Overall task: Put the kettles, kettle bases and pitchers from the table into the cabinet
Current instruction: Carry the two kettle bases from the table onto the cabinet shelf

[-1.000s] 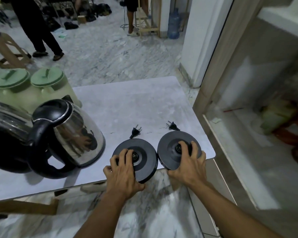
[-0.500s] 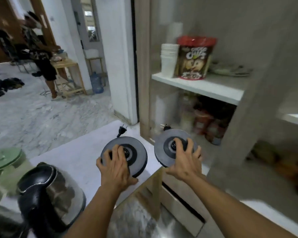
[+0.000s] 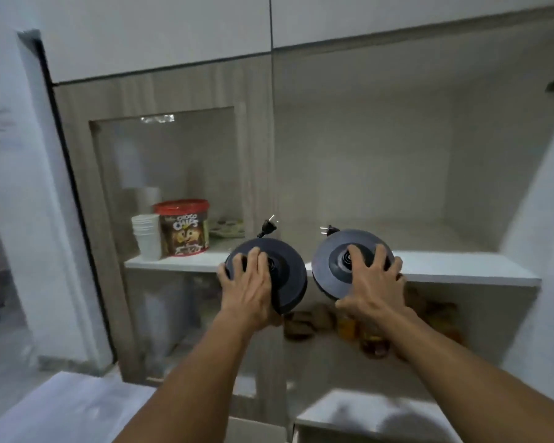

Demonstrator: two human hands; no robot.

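Observation:
Each of my hands holds a round black kettle base in the air in front of the cabinet. My left hand point(image 3: 249, 286) grips the left kettle base point(image 3: 288, 276), whose plug sticks up at its far edge. My right hand point(image 3: 373, 287) grips the right kettle base point(image 3: 328, 270), tilted toward me, its plug also pointing up. Both bases hover at the front edge of the white cabinet shelf point(image 3: 461, 270). The shelf compartment behind the right base is bare. The kettles and pitchers are out of view.
A red-lidded snack tub point(image 3: 184, 228) and a stack of white cups point(image 3: 147, 236) stand on the shelf's left part, behind a glass door point(image 3: 173, 161). Jars and packets point(image 3: 368, 334) fill the lower shelf. The table corner point(image 3: 55, 407) shows at bottom left.
Both bases were lifted off the table and carried right and up to the cabinet shelf. My view swung from the table to the cabinet, so the kettles dropped out of sight.

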